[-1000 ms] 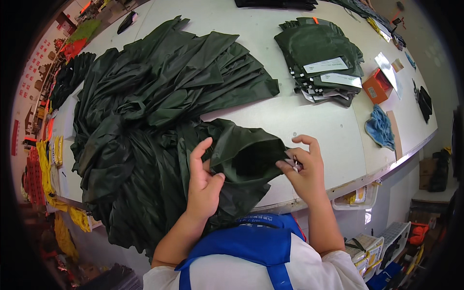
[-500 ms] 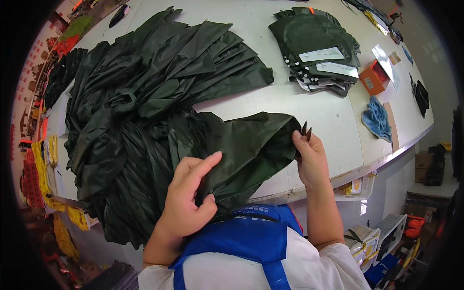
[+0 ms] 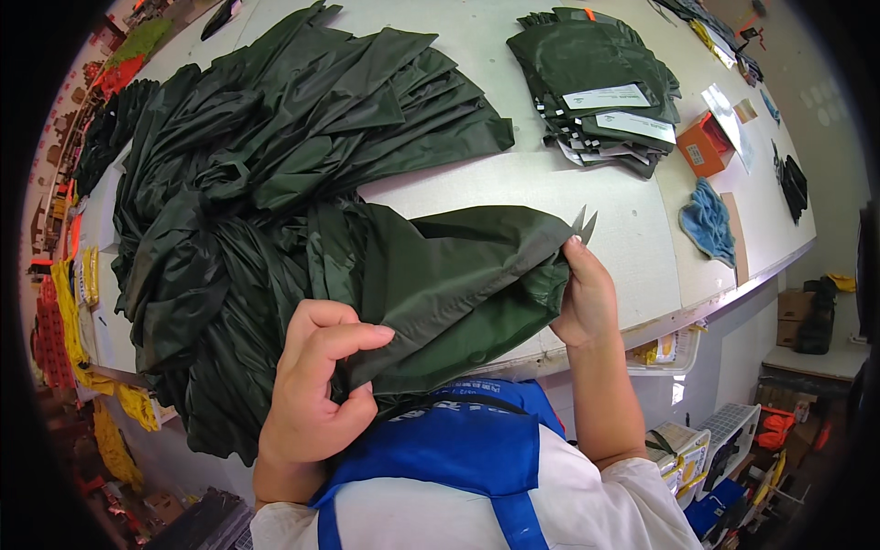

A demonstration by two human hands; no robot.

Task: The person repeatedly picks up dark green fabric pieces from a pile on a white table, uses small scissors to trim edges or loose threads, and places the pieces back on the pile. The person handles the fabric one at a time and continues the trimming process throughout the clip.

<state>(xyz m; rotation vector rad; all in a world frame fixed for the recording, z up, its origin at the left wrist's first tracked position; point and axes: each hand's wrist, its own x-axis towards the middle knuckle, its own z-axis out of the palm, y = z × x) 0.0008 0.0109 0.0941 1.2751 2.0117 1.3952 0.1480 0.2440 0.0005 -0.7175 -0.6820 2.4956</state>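
**Hands stretching a green fabric piece flat**

Left hand [image 3: 312, 394] is pinched shut on the near edge of the dark green fabric piece [image 3: 449, 284]. It runs rightward, just above the counter [image 3: 587, 197], to the right hand [image 3: 585, 298], which is clamped on the far corner along with small snips [image 3: 583, 223].

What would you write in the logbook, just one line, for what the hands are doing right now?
left hand: pinching dark green shiny fabric piece | right hand: gripping its far end, small metal snips poking up | under it: white worktable
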